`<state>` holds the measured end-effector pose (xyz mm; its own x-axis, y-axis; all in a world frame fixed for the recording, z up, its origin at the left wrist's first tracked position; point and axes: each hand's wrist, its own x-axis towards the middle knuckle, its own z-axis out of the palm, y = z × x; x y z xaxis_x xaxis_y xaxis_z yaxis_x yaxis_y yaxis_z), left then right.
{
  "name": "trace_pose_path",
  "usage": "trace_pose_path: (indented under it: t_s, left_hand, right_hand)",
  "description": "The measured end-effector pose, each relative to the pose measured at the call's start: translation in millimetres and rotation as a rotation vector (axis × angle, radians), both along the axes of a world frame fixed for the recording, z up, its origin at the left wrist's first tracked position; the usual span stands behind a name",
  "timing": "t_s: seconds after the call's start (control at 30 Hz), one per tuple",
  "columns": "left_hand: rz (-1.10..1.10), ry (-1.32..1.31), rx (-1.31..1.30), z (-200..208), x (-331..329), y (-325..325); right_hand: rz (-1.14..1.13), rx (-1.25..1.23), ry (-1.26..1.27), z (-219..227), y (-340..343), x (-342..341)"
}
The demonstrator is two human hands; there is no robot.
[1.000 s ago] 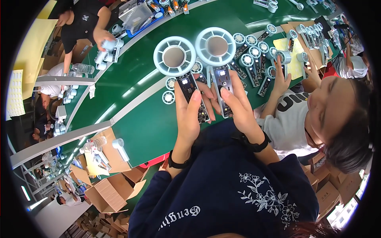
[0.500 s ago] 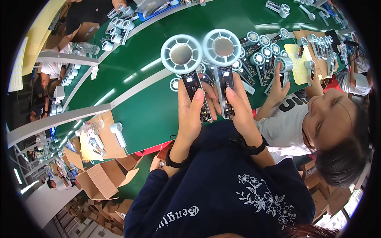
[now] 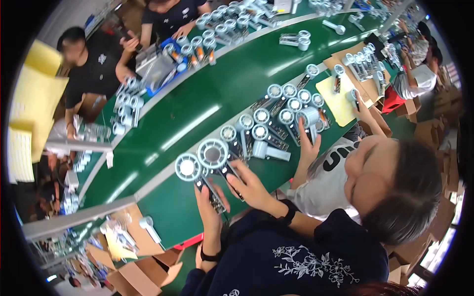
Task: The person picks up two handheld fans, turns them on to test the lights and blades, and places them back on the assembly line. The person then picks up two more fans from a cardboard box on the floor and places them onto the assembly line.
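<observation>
Head view: left hand [image 3: 210, 204] clasps the dark handle of a small white round-headed handheld fan [image 3: 188, 167]; right hand [image 3: 247, 185] clasps a second white round-headed handheld fan [image 3: 213, 153], just beside the first (heads nearly touching). Both held above near edge of green conveyor belt [image 3: 197, 113]. More fans [image 3: 276, 116] lie on belt to the right; co-worker's hand [image 3: 308, 145] near them.

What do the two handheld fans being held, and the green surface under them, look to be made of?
Both handheld fans, in the left hand and the right hand, look like moulded plastic: pale round heads, dark glossy handles. The green belt looks like smooth rubber or vinyl, with soft glare streaks.
</observation>
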<state>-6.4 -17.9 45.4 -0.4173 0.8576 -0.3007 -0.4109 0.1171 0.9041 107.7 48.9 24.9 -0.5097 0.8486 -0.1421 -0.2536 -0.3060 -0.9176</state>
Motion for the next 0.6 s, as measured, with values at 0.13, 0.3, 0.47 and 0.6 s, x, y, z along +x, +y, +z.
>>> trace_pose_path:
  t_s: [0.13,0.3,0.47,0.6]
  left_hand:
    - [-0.007,-0.130,-0.082,-14.8,1.9,9.8]
    - [-0.026,-0.197,-0.109,-10.7,-6.3,18.0]
    - [-0.029,-0.254,-0.074,-11.9,-47.5,8.1]
    - [-0.015,-0.210,-0.011,-8.4,-102.8,-24.0]
  right_hand:
    - [-0.016,-0.008,-0.052,-6.5,15.0,13.1]
    - [-0.126,-0.080,-0.102,-15.8,35.9,26.2]
    - [-0.334,0.002,-0.106,-18.8,43.5,13.3]
    - [-0.427,0.118,-0.158,3.8,30.9,-11.2]
